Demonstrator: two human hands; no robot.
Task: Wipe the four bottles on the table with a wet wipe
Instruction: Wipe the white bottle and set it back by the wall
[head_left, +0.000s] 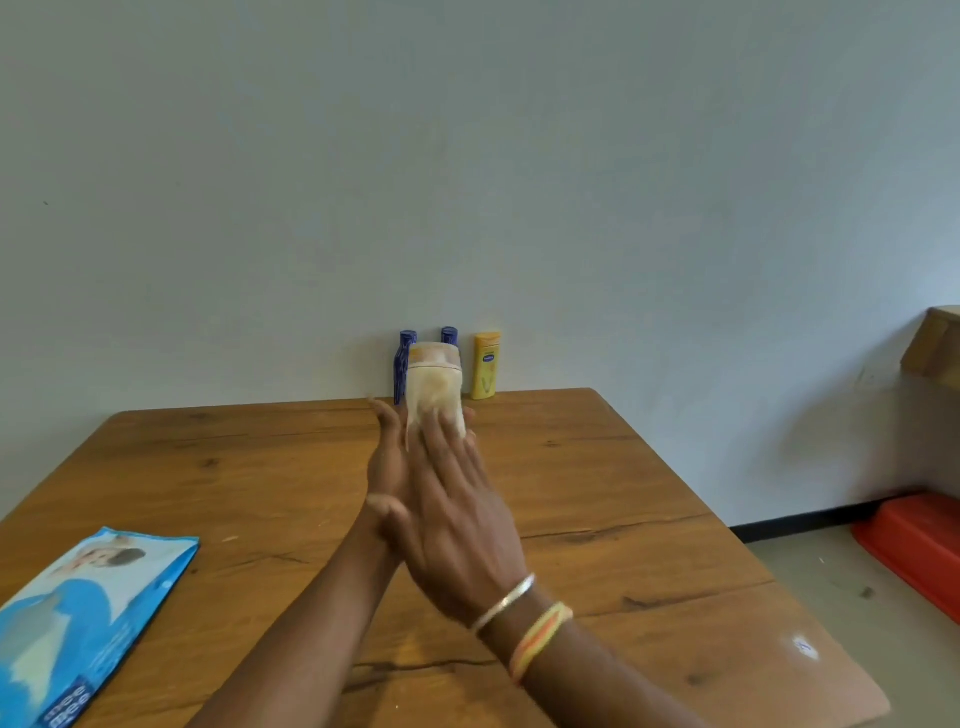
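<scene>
Pale, bare wall (467, 156) backs a wooden counter (597, 493) with knots and dark cracks in its grain; its far edge meets the wall, and its right edge drops to open floor beside an orange plastic bin (919, 545). Two dark blue bottles (402, 364) and a yellow bottle (487, 366) stand upright along the far edge. Wide bare wood lies on both sides. Above the middle, the left hand (387, 467) grips a cream bottle (435, 356) from below, while the right hand (457, 519) presses a white wet wipe (434, 400) flat against it, blurred. A glossy blue wipes pack (88, 618) lies at the near left edge.
</scene>
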